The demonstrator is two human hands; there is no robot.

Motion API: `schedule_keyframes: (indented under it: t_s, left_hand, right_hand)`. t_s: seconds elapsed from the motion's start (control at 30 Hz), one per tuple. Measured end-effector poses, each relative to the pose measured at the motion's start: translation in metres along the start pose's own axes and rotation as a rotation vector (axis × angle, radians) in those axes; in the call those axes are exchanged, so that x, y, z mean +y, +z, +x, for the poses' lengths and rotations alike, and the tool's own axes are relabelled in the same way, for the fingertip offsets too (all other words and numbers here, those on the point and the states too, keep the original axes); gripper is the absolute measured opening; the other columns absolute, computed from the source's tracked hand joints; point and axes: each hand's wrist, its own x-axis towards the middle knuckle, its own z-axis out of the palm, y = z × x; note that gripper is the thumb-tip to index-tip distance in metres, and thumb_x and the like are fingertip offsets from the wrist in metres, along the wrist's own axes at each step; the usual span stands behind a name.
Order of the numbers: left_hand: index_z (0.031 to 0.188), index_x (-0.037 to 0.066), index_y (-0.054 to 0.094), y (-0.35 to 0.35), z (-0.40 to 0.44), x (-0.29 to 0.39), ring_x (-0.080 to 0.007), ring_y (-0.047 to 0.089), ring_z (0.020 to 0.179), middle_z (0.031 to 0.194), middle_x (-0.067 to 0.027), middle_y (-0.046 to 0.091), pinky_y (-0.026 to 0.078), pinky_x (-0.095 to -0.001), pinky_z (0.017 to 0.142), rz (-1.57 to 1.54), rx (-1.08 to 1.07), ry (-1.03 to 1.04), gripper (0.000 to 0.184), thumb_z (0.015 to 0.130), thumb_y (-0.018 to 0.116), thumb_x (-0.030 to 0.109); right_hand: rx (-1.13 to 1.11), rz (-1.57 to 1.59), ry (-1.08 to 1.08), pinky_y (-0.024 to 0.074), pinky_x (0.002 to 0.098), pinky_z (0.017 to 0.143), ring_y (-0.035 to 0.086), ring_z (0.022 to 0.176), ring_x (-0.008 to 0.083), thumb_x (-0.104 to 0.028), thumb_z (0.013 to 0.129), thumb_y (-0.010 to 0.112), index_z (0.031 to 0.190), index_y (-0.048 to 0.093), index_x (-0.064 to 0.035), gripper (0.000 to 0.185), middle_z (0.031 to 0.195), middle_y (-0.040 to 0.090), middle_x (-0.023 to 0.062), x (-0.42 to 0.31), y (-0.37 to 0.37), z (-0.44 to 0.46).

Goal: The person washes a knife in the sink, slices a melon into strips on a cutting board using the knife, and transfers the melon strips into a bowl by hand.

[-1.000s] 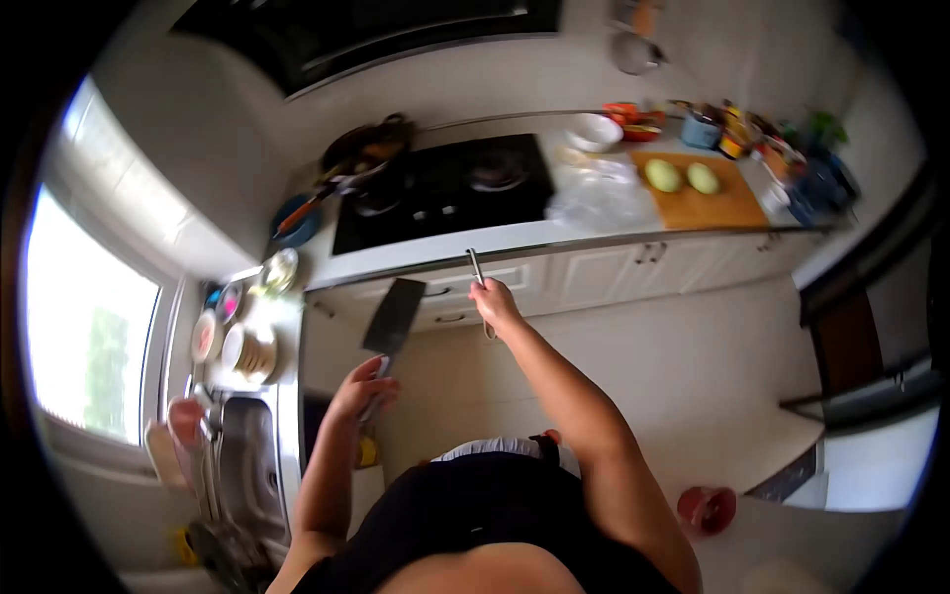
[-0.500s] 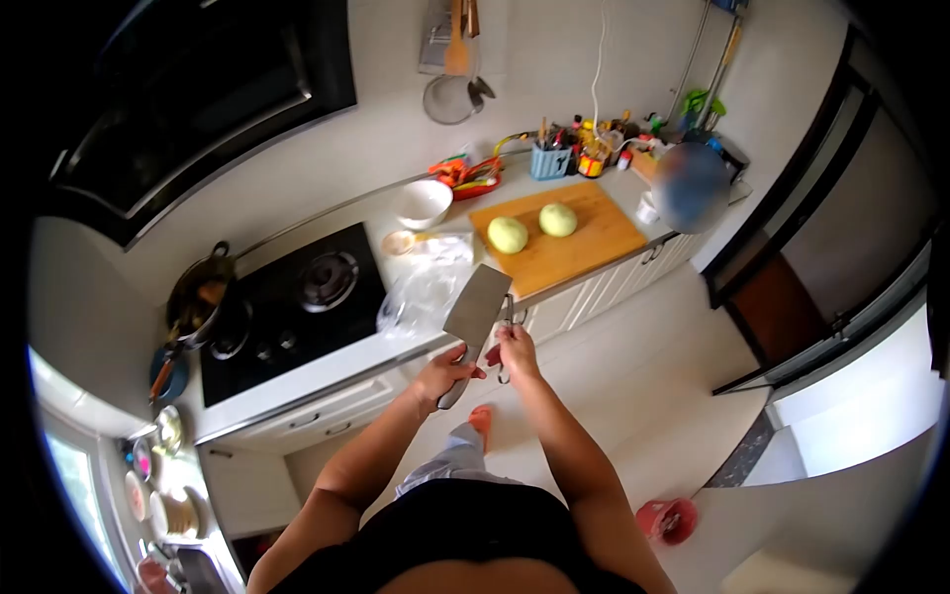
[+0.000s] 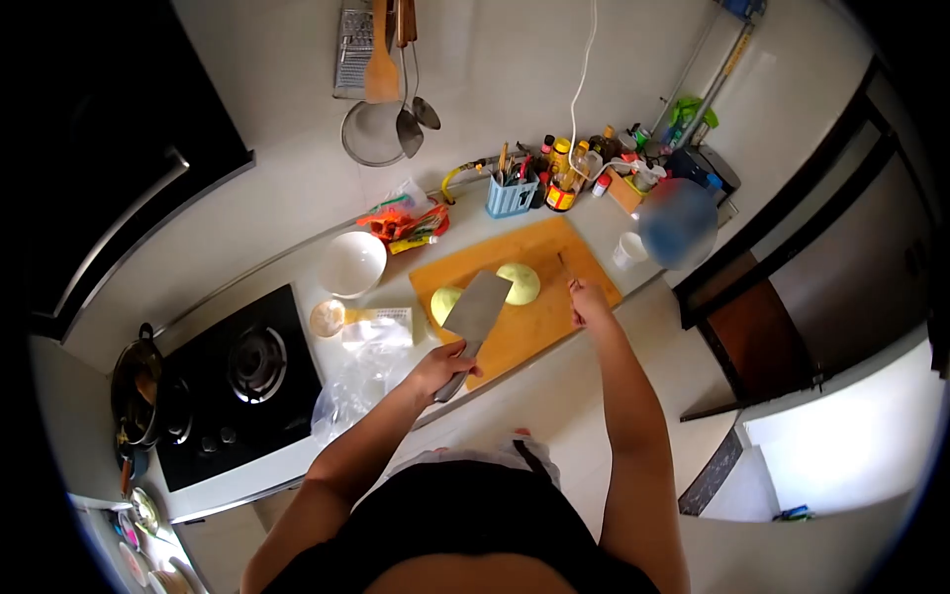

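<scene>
My left hand (image 3: 445, 368) is wrapped round the handle of a cleaver (image 3: 479, 307), its wide blade tilted up over the front of the wooden cutting board (image 3: 539, 335). Two pale green, round vegetables lie on the board. The left vegetable (image 3: 444, 302) is partly hidden by the blade; the right vegetable (image 3: 520, 283) sits just beyond the blade's upper corner. Over the board's right part, my right hand (image 3: 591, 304) is closed on a slim metal tool (image 3: 565, 265). Its thin end points away from me; the exact kind is too small to tell.
Left of the board are a white bowl (image 3: 352, 264), a clear plastic bag (image 3: 348, 398) and the black gas stove (image 3: 239, 386). Behind it stand a blue utensil basket (image 3: 511, 197) and several bottles. A white cup (image 3: 629, 249) is at the right.
My right hand has moved away from the cleaver, rightward and forward over the board, with the slim tool. The cleaver stays in my left hand. My view has come nearer the counter.
</scene>
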Motion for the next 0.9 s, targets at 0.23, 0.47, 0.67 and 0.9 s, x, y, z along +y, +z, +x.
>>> schedule_keyframes:
  t_s: [0.23,0.47,0.67,0.9]
  left_hand:
    - [0.111,-0.005,0.053,0.006,0.053,0.015,-0.0142,0.060,0.083,0.084,-0.0093,0.064,0.043,-0.0247,0.078,0.122,0.132,0.008,0.030,0.086,0.056,0.011]
    - [0.099,-0.004,0.053,0.073,0.136,0.015,-0.0152,0.062,0.081,0.080,-0.0081,0.060,0.045,-0.0250,0.071,-0.023,0.349,-0.033,0.019,0.084,0.058,0.007]
    - [0.094,-0.003,0.053,0.123,0.180,0.038,-0.0138,0.060,0.080,0.080,-0.0064,0.057,0.045,-0.0250,0.070,-0.081,0.481,-0.037,0.014,0.083,0.057,0.004]
    - [0.114,-0.007,0.050,0.142,0.195,0.039,-0.0141,0.060,0.082,0.087,-0.0072,0.059,0.046,-0.0253,0.077,-0.124,0.540,-0.060,0.035,0.082,0.058,0.004]
  right_hand:
    - [0.053,0.138,-0.095,0.0482,0.0337,0.039,0.059,0.045,0.0205,0.003,0.077,0.050,0.087,0.056,-0.0023,0.013,0.065,0.061,0.0120,-0.089,-0.065,0.217]
    - [-0.075,-0.415,-0.168,0.0500,0.0322,0.040,0.061,0.044,0.0215,-0.002,0.080,0.047,0.073,0.061,0.0059,0.017,0.059,0.064,0.0137,-0.154,-0.081,0.373]
    - [-0.321,-0.560,-0.117,0.0463,0.0323,0.038,0.062,0.049,0.0232,0.007,0.075,0.055,0.083,0.060,0.0103,0.009,0.065,0.064,0.0199,-0.174,-0.066,0.451]
    - [-0.356,-0.809,-0.327,0.0466,0.0317,0.038,0.058,0.043,0.0195,0.006,0.075,0.052,0.071,0.062,0.0085,0.011,0.061,0.064,0.0166,-0.219,-0.078,0.412]
